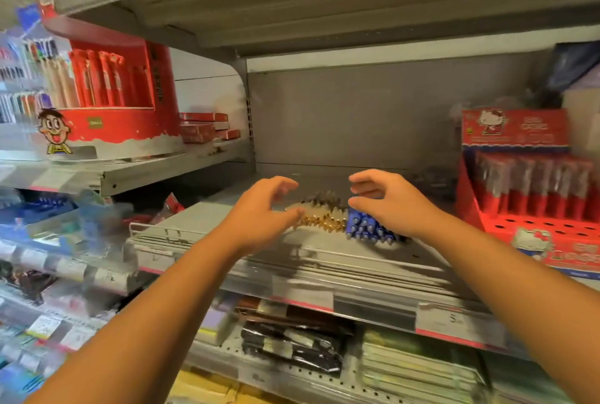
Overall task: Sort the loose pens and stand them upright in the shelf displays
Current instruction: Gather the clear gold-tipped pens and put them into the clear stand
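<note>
Left hand (pixel 256 213): fingers loosely curved and spread, gripping nothing. It hovers at the left end of the loose pens, with its thumb tip right by them. Blur hides whether it touches.
Right hand (pixel 396 205): fingers curved, thumb held apart, nothing in its grasp. It hangs over the right end of the pile.
Loose pens (pixel 324 223): they lie flat in a row on the grey shelf (pixel 207 225), between the two hands.
Gold-clipped pens (pixel 319 221): middle of the row.
Blue pens (pixel 367 229): right part of the row, partly under the right hand.
Hello Kitty display (pixel 532 228): red cardboard, on the same shelf to the right, with round holes in its front tier and pens upright behind.
Round red display (pixel 123 130): on the higher shelf at left, with pens standing in it.
</note>
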The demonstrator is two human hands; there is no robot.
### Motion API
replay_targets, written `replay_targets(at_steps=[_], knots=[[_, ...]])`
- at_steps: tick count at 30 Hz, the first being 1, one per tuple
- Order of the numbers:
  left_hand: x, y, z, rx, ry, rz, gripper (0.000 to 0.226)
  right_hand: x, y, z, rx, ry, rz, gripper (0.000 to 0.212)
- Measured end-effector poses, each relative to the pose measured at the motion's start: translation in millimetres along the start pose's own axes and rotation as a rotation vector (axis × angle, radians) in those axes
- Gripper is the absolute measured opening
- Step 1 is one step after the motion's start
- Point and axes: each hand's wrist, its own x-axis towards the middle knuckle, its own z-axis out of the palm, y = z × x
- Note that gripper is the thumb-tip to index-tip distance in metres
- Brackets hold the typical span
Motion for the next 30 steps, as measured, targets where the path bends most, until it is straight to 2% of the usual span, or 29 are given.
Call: replay_targets(at_steps=[8, 10, 13, 16, 18, 22, 30], knots=[[95.1, -38.5, 5.9, 0.114, -0.194, -0.222, 0.044, 95.5, -1.7, 17.4, -0.352, -0.245, 0.149, 0.032], [119.3, -42.4, 15.7, 0.149, -0.246, -0.280, 0.054, 113.0, -2.5, 20.8, -0.458, -0.360, 0.194, 0.028], [147.7, -42.6, 29.6, 0.220, -0.454, -0.457, 0.075, 131.1, -0.4, 29.6, -0.603, -0.545, 0.232, 0.026], [170.9, -46.0, 45.0, 0.234, -0.678, -0.578, 0.064, 141.0, 4.3, 39.9, -0.738, -0.654, 0.226, 0.024], [184.2, -52.0, 51.7, 0.254, -0.747, -0.584, 0.058, 144.4, 7.5, 44.5, -0.754, -0.656, 0.249, 0.023], [203.9, -62.6, 54.3, 0.217, -0.841, -0.596, 0.070, 148.5, 9.7, 50.6, -0.712, -0.645, 0.290, 0.023], [212.8, -63.0, 51.7, 0.073, -0.958, -0.564, 0.031, 145.8, 5.4, 61.0, -0.685, -0.552, 0.417, 0.020]])
